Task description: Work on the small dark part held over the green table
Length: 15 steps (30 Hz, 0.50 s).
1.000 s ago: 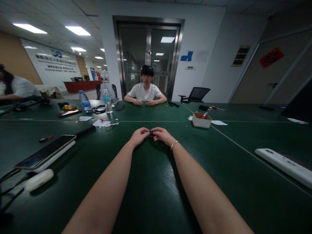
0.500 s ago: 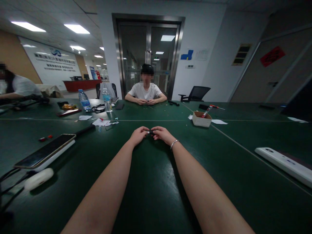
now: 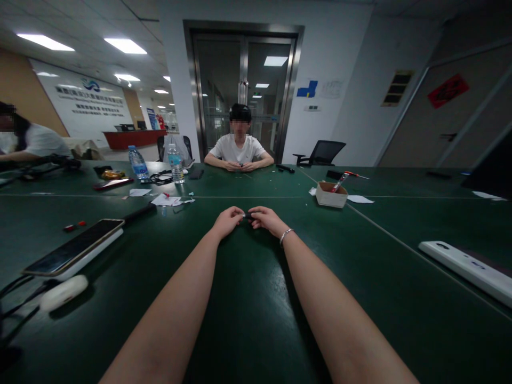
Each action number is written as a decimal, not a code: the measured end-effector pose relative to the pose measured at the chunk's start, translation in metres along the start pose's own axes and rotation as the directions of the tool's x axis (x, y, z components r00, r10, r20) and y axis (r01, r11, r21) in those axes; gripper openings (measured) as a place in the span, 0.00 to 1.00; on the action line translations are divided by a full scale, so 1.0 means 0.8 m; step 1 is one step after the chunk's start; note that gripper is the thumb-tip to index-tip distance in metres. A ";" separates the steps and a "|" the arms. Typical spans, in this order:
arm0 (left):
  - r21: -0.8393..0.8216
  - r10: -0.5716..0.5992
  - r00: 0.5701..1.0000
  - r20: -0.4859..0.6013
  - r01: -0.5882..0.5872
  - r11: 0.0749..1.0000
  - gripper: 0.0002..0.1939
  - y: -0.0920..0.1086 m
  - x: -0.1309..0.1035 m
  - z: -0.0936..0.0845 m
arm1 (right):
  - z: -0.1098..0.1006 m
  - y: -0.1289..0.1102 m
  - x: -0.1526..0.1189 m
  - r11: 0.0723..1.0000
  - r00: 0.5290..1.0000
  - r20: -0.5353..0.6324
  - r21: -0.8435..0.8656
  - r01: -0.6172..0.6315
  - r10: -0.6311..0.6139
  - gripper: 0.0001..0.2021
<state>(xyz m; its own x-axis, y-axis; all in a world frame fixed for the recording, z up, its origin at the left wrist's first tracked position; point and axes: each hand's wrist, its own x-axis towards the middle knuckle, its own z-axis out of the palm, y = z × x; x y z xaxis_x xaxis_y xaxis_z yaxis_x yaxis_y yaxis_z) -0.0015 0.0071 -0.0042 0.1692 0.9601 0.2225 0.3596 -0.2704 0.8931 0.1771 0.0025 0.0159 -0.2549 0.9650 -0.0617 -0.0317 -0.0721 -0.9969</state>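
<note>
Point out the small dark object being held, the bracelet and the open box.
Small dark object [image 3: 248, 216], head view: visible middle.
Bracelet [image 3: 283, 236], head view: its band.
Open box [image 3: 331, 199], head view: front wall.

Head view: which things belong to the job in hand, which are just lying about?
In the job: small black piece with a silvery end, held between left hand and right hand.
Apparently lying about: smartphone, blue-capped water bottle, open box, paper scraps.

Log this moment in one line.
left hand: holds small slim black-and-silver object | right hand: holds its black part | beyond: pale rectangular open-topped box on green table
</note>
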 end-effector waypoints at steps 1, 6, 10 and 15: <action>-0.004 -0.001 1.000 -0.006 0.001 1.000 0.10 0.001 -0.001 0.000 | 0.000 0.000 0.000 1.000 1.000 0.001 0.002 -0.001 0.001 0.07; -0.033 0.004 1.000 -0.013 -0.005 0.999 0.10 0.003 -0.003 0.000 | 0.001 -0.001 -0.001 1.000 1.000 -0.007 0.002 -0.008 0.008 0.08; -0.070 0.005 1.000 -0.027 -0.007 0.998 0.10 -0.002 -0.001 0.000 | 0.002 -0.002 -0.002 1.000 1.000 -0.022 0.004 -0.016 0.016 0.08; -0.092 -0.002 1.000 -0.018 0.000 0.996 0.08 -0.006 0.002 0.002 | 0.003 -0.001 -0.001 1.000 0.999 -0.039 0.026 -0.014 0.015 0.07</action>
<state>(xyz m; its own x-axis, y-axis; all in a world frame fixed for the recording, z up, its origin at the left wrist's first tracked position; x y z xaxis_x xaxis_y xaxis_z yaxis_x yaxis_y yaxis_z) -0.0017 0.0101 -0.0088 0.1524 0.9617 0.2277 0.2732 -0.2624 0.9255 0.1753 0.0013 0.0170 -0.2172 0.9730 -0.0781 -0.0537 -0.0918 -0.9943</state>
